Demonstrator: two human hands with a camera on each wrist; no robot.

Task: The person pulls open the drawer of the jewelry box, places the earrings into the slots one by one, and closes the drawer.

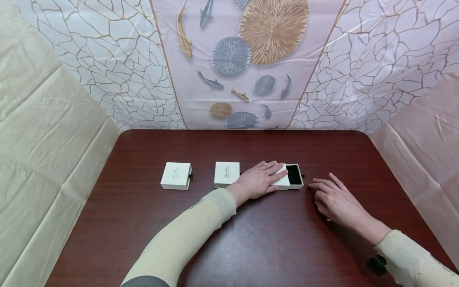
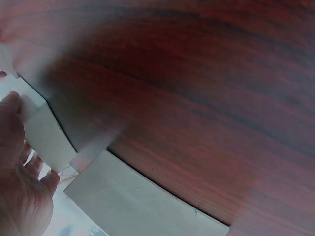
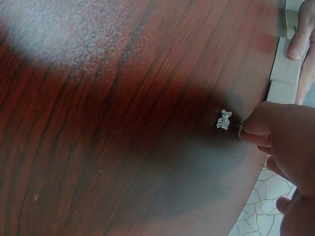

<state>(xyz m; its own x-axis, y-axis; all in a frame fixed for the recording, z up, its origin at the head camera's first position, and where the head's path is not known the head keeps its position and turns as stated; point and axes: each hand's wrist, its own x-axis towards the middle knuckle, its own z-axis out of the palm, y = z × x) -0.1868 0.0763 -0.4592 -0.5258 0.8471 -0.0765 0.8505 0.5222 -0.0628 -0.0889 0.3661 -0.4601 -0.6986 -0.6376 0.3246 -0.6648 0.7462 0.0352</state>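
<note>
My left hand [image 1: 259,179] lies palm down over a white drawer-style gift box [image 1: 284,182], fingers spread across its sleeve. The box's drawer [image 1: 295,176], lined in black, sticks out to the right with a small black tab. Right of it, my right hand [image 1: 338,205] hovers low over the table, its thumb and forefinger pinched together while the other fingers reach forward. Beside those pinched fingertips shows a small, sparkling bear-shaped jewellery piece [image 3: 224,120]; how it is gripped is hidden. In the left wrist view, the left hand [image 2: 22,182] touches the box's sleeve [image 2: 49,137].
A shut white gift box [image 1: 227,173] stands just left of the left hand, partly behind the wrist. Farther left sits another shut white box [image 1: 176,175] with a black tab. The dark red-brown table [image 1: 251,247] has a patterned cloth [image 1: 136,67] behind it.
</note>
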